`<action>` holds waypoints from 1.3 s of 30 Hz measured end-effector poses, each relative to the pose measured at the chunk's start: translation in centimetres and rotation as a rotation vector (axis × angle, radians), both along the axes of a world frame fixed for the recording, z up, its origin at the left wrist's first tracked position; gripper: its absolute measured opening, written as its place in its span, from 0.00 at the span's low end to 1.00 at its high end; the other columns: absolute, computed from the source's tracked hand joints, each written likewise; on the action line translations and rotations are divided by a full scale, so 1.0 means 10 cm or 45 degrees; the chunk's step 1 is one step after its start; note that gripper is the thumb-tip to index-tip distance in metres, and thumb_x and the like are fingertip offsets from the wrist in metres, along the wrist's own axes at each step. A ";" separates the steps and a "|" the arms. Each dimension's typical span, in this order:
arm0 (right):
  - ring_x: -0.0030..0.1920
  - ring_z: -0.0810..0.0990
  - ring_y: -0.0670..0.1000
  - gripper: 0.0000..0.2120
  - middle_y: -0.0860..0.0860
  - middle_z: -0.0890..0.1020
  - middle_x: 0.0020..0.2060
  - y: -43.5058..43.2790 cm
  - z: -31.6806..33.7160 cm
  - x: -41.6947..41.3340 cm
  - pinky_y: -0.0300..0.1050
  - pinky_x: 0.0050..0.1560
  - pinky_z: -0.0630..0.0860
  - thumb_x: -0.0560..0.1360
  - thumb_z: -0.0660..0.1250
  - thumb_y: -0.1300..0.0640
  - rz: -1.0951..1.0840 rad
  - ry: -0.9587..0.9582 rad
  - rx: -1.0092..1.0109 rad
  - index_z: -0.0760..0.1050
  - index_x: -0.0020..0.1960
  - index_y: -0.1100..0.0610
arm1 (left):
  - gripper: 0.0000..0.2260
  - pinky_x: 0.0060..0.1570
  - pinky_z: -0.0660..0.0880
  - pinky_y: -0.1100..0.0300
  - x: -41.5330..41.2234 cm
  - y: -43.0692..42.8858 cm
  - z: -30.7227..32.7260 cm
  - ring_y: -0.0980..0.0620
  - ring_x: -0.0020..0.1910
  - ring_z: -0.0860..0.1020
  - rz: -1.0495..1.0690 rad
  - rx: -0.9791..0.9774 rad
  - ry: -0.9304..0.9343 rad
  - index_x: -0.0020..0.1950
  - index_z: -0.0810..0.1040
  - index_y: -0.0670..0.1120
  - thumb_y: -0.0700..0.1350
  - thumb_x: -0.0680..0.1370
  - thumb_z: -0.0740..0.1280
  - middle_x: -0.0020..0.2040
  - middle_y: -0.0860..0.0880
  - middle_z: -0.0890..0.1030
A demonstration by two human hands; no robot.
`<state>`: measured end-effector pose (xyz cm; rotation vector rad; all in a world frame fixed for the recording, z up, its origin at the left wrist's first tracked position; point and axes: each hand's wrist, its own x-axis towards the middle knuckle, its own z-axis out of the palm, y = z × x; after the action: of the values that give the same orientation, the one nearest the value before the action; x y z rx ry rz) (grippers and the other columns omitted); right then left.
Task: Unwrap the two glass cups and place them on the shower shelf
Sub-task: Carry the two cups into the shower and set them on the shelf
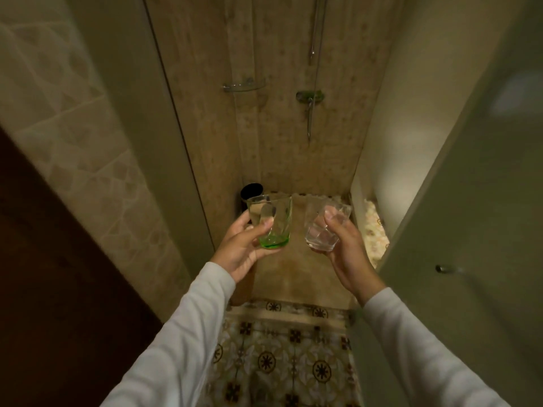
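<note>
Left hand [244, 248] wraps green cup [271, 223]; right hand [343, 245] wraps clear cup [323, 227]. Both cups bare, no wrapping visible. Shower shelf [244, 84] sits well above and beyond both hands, on corner wall. Advice: lift one cup at a time, keep upright, set base flat inside rail, release only once settled, avoid glass knocking glass.

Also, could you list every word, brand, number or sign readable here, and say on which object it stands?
None can be read: the green cup, the clear cup, the shower shelf and the floor tiles show no writing, only flower patterns on the tiles.
</note>
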<state>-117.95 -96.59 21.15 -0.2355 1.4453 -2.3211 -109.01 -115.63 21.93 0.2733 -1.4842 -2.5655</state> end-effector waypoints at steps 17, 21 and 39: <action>0.41 0.80 0.49 0.09 0.49 0.80 0.41 -1.49 0.28 -2.58 0.44 0.40 0.77 0.78 0.69 0.46 0.105 0.232 0.068 0.79 0.53 0.51 | 0.25 0.50 0.80 0.44 -2.69 -1.56 0.22 0.39 0.59 0.80 -0.033 0.009 -0.026 0.64 0.77 0.48 0.45 0.67 0.78 0.61 0.41 0.81; 0.43 0.83 0.47 0.11 0.47 0.84 0.43 -1.68 0.25 -3.09 0.44 0.41 0.79 0.80 0.67 0.45 0.106 0.241 0.099 0.81 0.55 0.51 | 0.30 0.48 0.80 0.44 -3.19 -1.76 0.21 0.39 0.59 0.80 -0.058 0.066 -0.042 0.66 0.76 0.46 0.44 0.65 0.79 0.62 0.41 0.81; 0.35 0.80 0.45 0.09 0.45 0.80 0.35 -2.33 0.30 -6.53 0.41 0.38 0.77 0.81 0.68 0.50 0.252 0.251 0.033 0.80 0.44 0.52 | 0.27 0.48 0.80 0.45 -6.48 -2.34 0.11 0.39 0.60 0.80 0.113 0.083 0.054 0.67 0.74 0.43 0.44 0.70 0.77 0.62 0.39 0.80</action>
<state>-183.30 -119.94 24.14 -0.5867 1.4681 -2.1672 -173.77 -139.01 23.07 0.2848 -1.3451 -2.5366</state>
